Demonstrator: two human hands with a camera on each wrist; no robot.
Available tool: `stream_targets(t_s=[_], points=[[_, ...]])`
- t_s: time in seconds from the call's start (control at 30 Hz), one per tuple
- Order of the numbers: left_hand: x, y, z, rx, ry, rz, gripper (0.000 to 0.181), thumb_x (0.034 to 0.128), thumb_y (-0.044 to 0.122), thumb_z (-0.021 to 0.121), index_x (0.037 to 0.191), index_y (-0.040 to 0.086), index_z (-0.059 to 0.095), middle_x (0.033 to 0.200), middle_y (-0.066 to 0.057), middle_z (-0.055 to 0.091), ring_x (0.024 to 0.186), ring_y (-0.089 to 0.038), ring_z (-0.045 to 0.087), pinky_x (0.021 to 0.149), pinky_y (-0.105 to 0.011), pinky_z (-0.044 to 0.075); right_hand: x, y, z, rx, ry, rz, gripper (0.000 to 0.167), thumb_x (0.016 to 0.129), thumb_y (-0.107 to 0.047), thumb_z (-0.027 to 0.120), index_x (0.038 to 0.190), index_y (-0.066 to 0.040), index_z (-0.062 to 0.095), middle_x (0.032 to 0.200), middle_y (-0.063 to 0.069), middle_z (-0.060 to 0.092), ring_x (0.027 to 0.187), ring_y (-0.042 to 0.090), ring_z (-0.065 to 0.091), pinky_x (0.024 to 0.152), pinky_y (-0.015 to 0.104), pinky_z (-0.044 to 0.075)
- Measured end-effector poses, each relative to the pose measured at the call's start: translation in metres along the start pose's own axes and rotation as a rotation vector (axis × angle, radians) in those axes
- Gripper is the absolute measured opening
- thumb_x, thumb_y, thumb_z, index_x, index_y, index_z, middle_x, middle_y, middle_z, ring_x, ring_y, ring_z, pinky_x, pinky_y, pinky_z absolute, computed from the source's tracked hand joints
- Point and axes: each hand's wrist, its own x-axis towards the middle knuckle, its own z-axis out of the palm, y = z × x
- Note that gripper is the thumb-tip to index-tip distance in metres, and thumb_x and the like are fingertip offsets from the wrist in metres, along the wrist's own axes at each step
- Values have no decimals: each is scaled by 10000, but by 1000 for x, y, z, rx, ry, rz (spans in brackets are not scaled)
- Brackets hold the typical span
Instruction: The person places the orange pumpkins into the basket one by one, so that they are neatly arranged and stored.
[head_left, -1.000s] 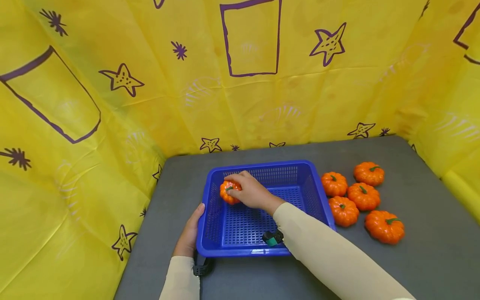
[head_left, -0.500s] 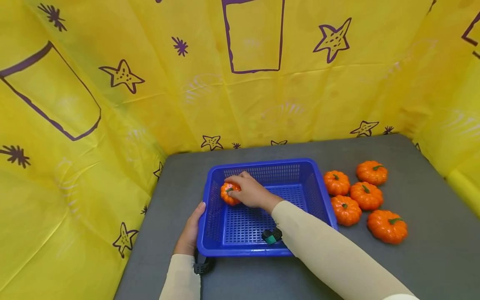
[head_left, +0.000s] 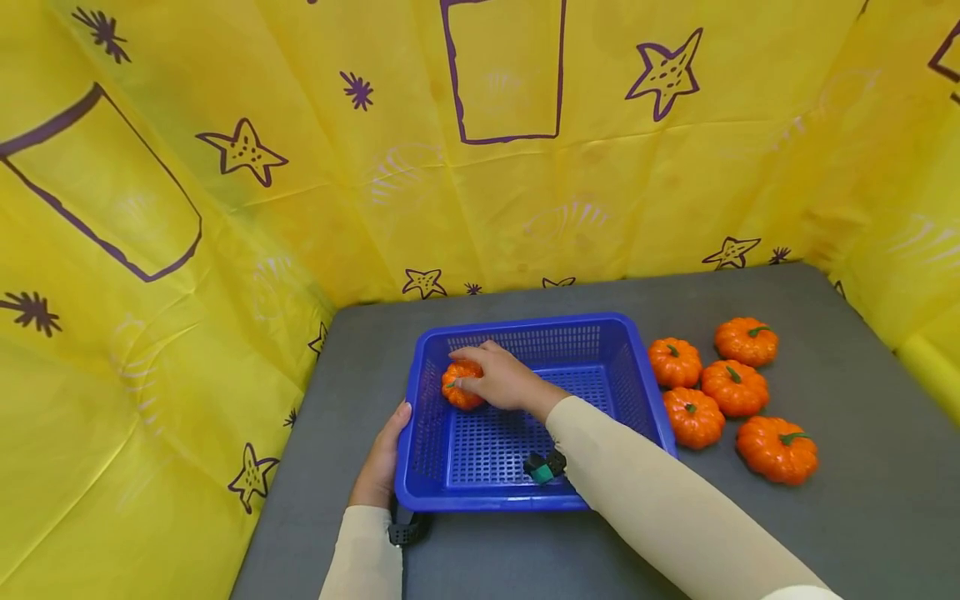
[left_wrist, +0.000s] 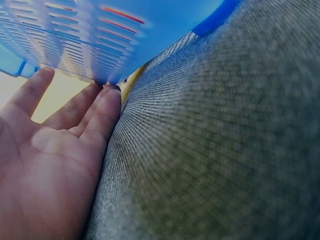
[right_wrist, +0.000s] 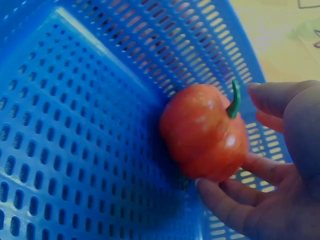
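Observation:
A blue plastic basket [head_left: 487,504] with slotted walls stands on the grey table. Inside, by its left wall, sits a small orange pumpkin [head_left: 459,396] with a green stem. My right hand [head_left: 498,379] reaches over it; in the right wrist view fingertips touch the pumpkin [right_wrist: 202,132] from one side, while the thumb [right_wrist: 270,95] stands slightly apart near the stem. My left hand [head_left: 381,458] is at the basket's left side. Its fingers [left_wrist: 107,107] lie straight with the tips against the slotted wall in the left wrist view.
Several more orange pumpkins [head_left: 735,389] lie grouped on the table [head_left: 862,375] right of the basket. A yellow patterned cloth [head_left: 525,217] hangs along the table's back and sides. My right forearm [head_left: 660,492] crosses the basket's front right corner.
The pumpkin under my right hand has turned slightly, its stem now further left. Both hands and the basket stay nearly in place; the view has shifted a little.

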Motion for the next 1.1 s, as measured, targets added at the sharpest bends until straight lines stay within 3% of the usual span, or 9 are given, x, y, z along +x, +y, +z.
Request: stream_targets(t_s=[0.4,1.1], points=[[-2,-2,-1,35,75,-32,699,1064,618,519,1670,293,394,1444,-225,609,1159,-365,680,926,-506,596,0,0,-8,-46,-19,-10,490,1087,-291,696,1554,-165,619,1443,140,582,1279,314,565,1101,521,485],[-1,-2,2,5,32,27,671,1099,547,459,1694,258,341,1447,-221,593,1148,-341,676,921,-489,598,-10,-4,-27,18,-20,-56,616,1090,-277,702,1651,-150,483,1590,158,517,1448,334,494,1180,550,411]])
